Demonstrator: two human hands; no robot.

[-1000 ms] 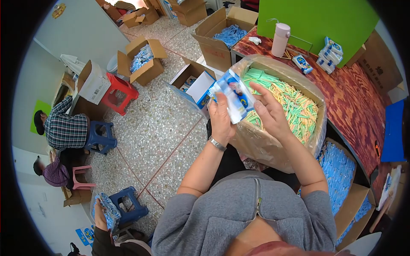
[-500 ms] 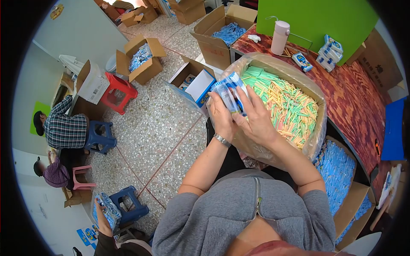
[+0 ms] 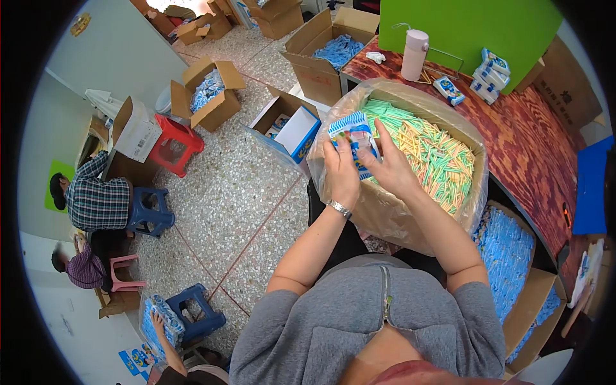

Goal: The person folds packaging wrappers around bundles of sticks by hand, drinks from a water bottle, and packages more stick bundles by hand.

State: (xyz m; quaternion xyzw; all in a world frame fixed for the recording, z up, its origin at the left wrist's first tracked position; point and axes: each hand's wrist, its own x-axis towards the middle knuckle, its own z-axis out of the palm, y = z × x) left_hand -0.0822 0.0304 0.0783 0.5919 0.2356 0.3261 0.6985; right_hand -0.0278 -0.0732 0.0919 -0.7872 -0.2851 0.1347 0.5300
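Between my two hands is a blue and white printed plastic packet (image 3: pixel 352 127), tilted up with its striped end away from me. My left hand (image 3: pixel 342 174) grips its left side, fingers bent over the front. From the right, my right hand (image 3: pixel 393 168) holds the packet with the thumb across its face and the fingers raised along its edge. The hands are over the near left rim of a plastic-lined carton (image 3: pixel 482 192). Inside it lie many thin green, yellow and pinkish sticks (image 3: pixel 443 157), partly hidden by my right hand.
A wood-patterned table (image 3: pixel 532 147) bears a pink flask (image 3: pixel 415 56) and several packets (image 3: pixel 491 77). Left of the carton stands a blue-white box (image 3: pixel 301 135). Blue wrappers fill a carton (image 3: pixel 504 256) at lower right. Co-workers sit at left; one hand (image 3: pixel 157 324) touches a bundle of packets.
The packet has turned so its printed face shows more, and my fingers have shifted on it. At lower left, a co-worker's hand has moved across the bundle of packets.
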